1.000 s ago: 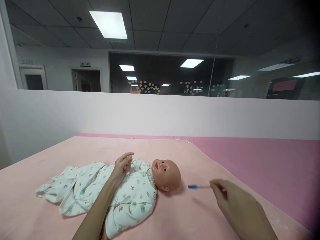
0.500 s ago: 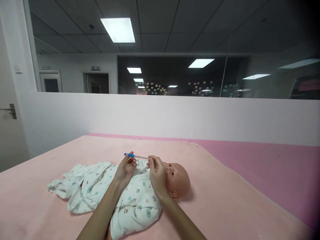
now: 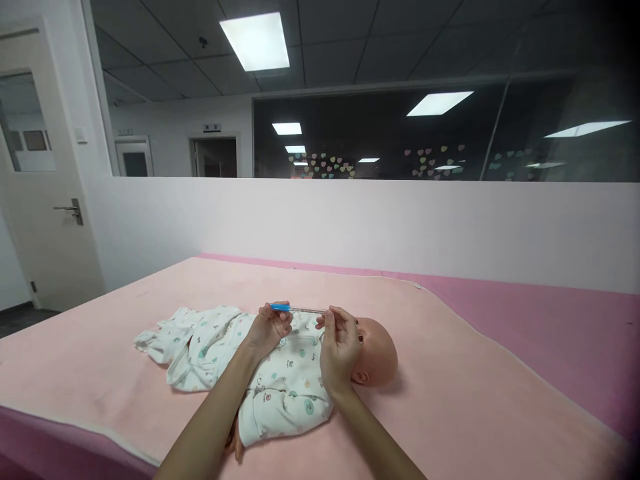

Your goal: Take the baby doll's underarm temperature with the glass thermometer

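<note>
Peach sheet [image 3: 475, 400] below; left hand [image 3: 270, 329] pinches thin stick [image 3: 300, 309] by blue end, right hand [image 3: 339, 347] by other

R hand [image 3: 339, 350] blocks mouth of doll [image 3: 293, 377] | blue-ended stick [image 3: 301, 309]: R tip lost at R fingers, marks too tiny to read | doll's nr hand [image 3: 237, 448], twd nr edge of sheet [image 3: 450, 400], part hid by L forearm [image 3: 207, 417] | L forearm cut off at btm

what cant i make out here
Head view: mouth of bald tan plastic doll head, hidden by the right hand.
Head view: markings on thin clear blue-ended stick, too small.
Head view: lettering on small grey rectangular sign, too small.
Head view: bare left forearm, cut off by the bottom edge.
</note>
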The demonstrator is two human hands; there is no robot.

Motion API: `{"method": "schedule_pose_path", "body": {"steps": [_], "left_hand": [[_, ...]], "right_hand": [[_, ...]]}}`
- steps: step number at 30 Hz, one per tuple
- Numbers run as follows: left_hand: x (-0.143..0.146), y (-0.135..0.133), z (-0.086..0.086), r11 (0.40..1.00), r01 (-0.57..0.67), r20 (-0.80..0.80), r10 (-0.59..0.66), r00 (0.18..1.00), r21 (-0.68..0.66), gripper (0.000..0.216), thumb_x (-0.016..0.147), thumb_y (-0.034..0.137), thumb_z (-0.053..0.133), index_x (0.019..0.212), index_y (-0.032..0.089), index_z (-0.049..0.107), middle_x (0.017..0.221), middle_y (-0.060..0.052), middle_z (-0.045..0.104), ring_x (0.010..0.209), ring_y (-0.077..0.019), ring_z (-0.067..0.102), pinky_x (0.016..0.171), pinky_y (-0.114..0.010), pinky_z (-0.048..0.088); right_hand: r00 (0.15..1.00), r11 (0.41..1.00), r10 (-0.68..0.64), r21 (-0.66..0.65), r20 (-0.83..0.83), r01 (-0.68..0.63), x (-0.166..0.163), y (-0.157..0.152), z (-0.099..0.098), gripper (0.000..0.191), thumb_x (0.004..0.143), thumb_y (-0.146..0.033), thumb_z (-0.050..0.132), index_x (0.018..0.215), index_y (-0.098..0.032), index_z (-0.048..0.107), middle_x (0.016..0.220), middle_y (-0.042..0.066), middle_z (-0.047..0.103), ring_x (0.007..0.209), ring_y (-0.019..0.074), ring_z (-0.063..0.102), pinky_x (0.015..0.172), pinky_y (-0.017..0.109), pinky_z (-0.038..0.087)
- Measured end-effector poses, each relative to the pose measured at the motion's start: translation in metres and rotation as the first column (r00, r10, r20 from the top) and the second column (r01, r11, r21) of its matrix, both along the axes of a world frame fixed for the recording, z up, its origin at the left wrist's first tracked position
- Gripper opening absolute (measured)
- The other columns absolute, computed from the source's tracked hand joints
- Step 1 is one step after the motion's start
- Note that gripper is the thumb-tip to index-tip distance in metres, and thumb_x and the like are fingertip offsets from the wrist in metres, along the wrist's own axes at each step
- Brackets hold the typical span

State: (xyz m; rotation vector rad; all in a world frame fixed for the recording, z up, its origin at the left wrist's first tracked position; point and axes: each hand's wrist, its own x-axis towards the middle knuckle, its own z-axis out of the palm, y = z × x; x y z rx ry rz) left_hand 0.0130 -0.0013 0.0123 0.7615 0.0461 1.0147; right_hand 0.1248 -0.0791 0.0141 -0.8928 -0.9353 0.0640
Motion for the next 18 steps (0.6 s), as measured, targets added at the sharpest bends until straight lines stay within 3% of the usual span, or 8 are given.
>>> {"method": "schedule_pose_path", "body": {"steps": [8,18], "left_hand": [[-0.004,0.006,-0.010,0.983,0.109,-0.028,-0.106,0.994,0.146,0.038,0.046,0.038,0.079,0.075,0.015,0.067,0.053,0.001,0.050,0.051,-0.0078,0.043,0.044,-0.018,0.029],[-0.004,0.007,-0.013,0.975,0.133,-0.022,-0.131,0.991,0.178,0.039,0.047,0.035,0.079,0.079,0.016,0.068,0.055,0.000,0.053,0.052,-0.0083,0.044,0.046,-0.020,0.029]], "right_hand": [[0.995,0.995,-0.093,0.039,0.023,0.092,0.002,0.002,-0.004,0.020,0.082,-0.031,0.049,0.095,-0.016,0.054,0.073,0.004,0.059,0.061,0.0121,0.058,0.055,0.024,0.046],[0.994,0.993,-0.100,0.066,0.053,0.096,0.004,0.004,-0.005,0.020,0.083,-0.030,0.047,0.096,-0.016,0.054,0.078,0.004,0.059,0.062,0.0109,0.057,0.058,0.025,0.048]]}}
